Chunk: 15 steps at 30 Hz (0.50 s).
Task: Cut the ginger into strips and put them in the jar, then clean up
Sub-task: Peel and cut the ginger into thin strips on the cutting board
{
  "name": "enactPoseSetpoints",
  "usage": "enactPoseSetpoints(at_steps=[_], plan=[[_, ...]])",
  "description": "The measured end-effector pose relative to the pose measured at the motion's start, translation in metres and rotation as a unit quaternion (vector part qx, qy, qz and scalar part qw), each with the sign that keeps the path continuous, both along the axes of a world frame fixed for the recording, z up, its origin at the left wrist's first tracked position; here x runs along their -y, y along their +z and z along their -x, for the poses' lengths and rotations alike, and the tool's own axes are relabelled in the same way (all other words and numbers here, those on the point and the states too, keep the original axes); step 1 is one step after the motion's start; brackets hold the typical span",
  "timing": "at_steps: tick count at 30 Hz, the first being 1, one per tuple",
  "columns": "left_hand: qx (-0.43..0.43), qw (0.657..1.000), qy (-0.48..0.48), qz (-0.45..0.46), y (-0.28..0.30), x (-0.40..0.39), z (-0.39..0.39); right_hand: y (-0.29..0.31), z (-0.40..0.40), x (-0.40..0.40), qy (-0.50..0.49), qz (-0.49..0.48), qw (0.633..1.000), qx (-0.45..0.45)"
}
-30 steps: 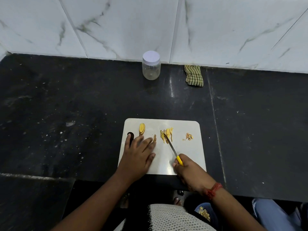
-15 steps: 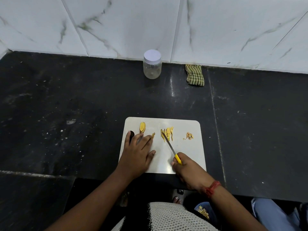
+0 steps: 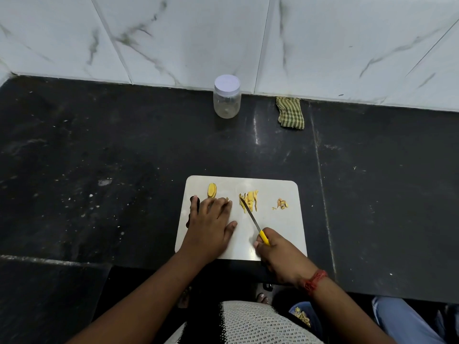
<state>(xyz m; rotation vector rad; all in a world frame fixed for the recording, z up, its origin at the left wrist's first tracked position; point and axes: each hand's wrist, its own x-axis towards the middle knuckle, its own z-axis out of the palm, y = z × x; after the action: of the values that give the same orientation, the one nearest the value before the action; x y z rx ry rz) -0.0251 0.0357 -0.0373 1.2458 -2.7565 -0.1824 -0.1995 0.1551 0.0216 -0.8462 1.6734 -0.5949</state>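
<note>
A white cutting board [image 3: 278, 232] lies on the black counter. On it sit a ginger slice [image 3: 211, 190] at the far left, a pile of cut ginger strips [image 3: 250, 198] in the middle and peel scraps [image 3: 281, 204] to the right. My left hand [image 3: 211, 224] rests flat on the board with straight fingers, its fingertips over a small ginger piece. My right hand [image 3: 280, 256] grips a yellow-handled knife [image 3: 253, 220]; the blade tip lies at the strip pile. A clear jar with a white lid [image 3: 226, 96] stands closed by the wall.
A green checked cloth [image 3: 290, 112] lies by the wall, right of the jar. White marble tiles back the counter. The counter's front edge runs just below the board. A small container with yellow bits [image 3: 301, 316] shows below, near my body.
My left hand slid slightly left and flattened on the board. The knife tip stays at the strip pile; the right hand barely moved.
</note>
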Motion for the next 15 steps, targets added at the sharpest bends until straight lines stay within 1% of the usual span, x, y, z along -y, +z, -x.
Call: enactPoseSetpoints(at_steps=[5,10,11,15], plan=[[-0.020,0.999,-0.039,0.010,0.001,-0.001,0.004,0.001,0.000,0.002,-0.006,-0.006,1.000,0.000],[-0.117,0.993,0.006,-0.004,0.000,-0.002,-0.005,0.005,-0.003,0.006,0.005,-0.009,1.000,-0.016],[-0.117,0.993,-0.001,0.004,-0.001,-0.002,-0.008,0.006,-0.003,0.007,0.015,-0.009,1.000,-0.023],[-0.072,0.997,-0.024,0.023,-0.004,0.000,-0.015,0.010,-0.010,0.013,0.063,-0.013,0.997,-0.051]])
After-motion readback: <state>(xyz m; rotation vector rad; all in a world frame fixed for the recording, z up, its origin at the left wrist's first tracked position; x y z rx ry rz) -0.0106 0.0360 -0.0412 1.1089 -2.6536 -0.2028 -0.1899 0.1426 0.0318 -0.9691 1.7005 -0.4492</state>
